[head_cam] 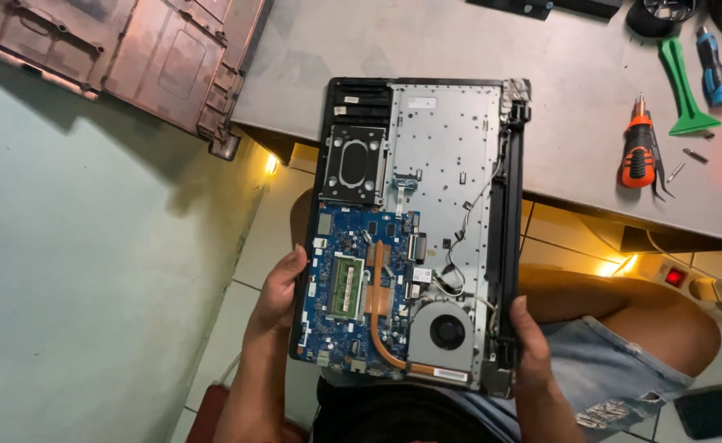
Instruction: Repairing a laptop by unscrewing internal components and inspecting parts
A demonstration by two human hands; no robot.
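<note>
Grey worktable (591,98), tiled floor below. Opened laptop chassis (451,164), blue motherboard exposed, between both hands: left hand (277,289) clasping its left edge, right hand (530,344) clasping the hinge edge.

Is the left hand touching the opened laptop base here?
Touching. The head view shows the left hand with its fingers wrapped onto the left edge of the opened laptop base, beside the blue circuit board, with no gap between them.

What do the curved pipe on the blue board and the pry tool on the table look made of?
Curved pipe: likely copper, from its orange metallic sheen. Pry tool: probably plastic, uniformly bright green and matte. Both hands, left and right, hold the opened laptop.
</note>
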